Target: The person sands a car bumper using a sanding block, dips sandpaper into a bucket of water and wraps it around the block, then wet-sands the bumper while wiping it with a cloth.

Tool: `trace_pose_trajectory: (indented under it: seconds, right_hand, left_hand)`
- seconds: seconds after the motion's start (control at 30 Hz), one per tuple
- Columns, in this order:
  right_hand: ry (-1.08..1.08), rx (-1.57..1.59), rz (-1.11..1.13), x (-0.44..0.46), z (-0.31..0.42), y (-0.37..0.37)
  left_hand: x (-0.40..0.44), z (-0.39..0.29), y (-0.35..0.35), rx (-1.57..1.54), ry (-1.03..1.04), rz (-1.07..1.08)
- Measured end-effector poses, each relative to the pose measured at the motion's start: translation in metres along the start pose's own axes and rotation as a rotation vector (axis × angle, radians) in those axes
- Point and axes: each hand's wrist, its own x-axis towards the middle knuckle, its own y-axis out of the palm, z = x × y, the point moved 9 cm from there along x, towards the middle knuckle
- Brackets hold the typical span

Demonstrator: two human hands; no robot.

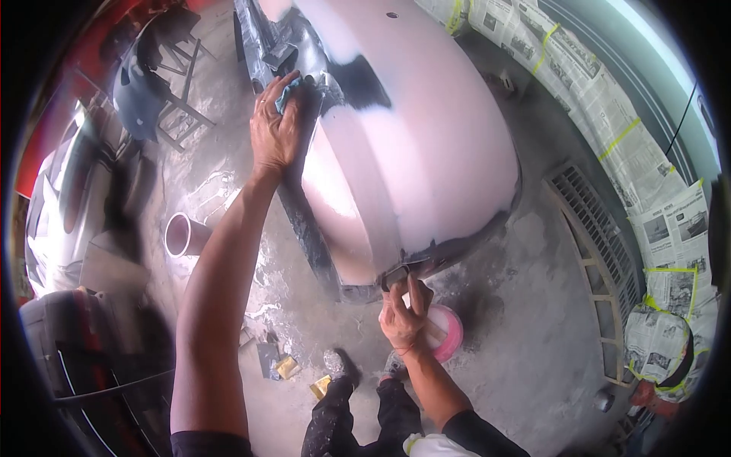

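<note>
A large curved body panel, pale pink and white with dark patches (pixel 426 160), fills the upper middle. My left hand (pixel 276 126) is at its dark left edge, its fingers closed on a light blue cloth (pixel 287 93) pressed to the surface. At the panel's lower tip, my right hand (pixel 403 312) has its fingers bent round a small dark piece (pixel 394 276), which touches the edge; whether it is a loose pad or part of the panel is hard to tell. Below the right hand is a pink-rimmed round container (pixel 454 335), partly hidden by the hand.
A bucket (pixel 179 234) stands left of my left forearm. Yellow packets (pixel 288 368) and a grey sheet (pixel 268 359) lie near my feet. A slatted grille (pixel 590 228) lies right, beside a newspaper-masked car (pixel 609 114). Dark car parts (pixel 91 365) are at lower left, a stand (pixel 179 107) at upper left.
</note>
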Motion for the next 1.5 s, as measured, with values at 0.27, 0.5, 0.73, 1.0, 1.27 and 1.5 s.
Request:
trace_pose_trajectory:
  seconds: [0.27, 0.5, 0.73, 1.0, 1.27, 1.5]
  right_hand:
    - [0.031, -0.007, -0.020, 0.007, 0.003, -0.004]
    - [0.022, -0.074, 0.026, 0.130, 0.044, -0.016]
    - [-0.029, -0.142, 0.060, 0.141, 0.056, -0.010]
    - [-0.050, -0.192, 0.060, 0.124, 0.073, -0.009]
    - [-0.072, -0.133, -0.081, 0.049, 0.043, -0.013]
    - [-0.052, -0.238, 0.082, 0.098, 0.057, -0.006]
  left_hand:
    - [-0.002, 0.005, 0.003, -0.010, 0.032, -0.003]
    - [-0.004, 0.001, 0.000, 0.020, 0.068, -0.054]
    - [-0.005, -0.005, -0.005, -0.052, 0.116, -0.067]
    - [-0.018, 0.003, -0.008, -0.025, 0.064, -0.069]
    - [-0.008, 0.002, -0.007, -0.018, -0.008, -0.067]
    - [-0.008, 0.001, -0.010, -0.018, 0.036, -0.090]
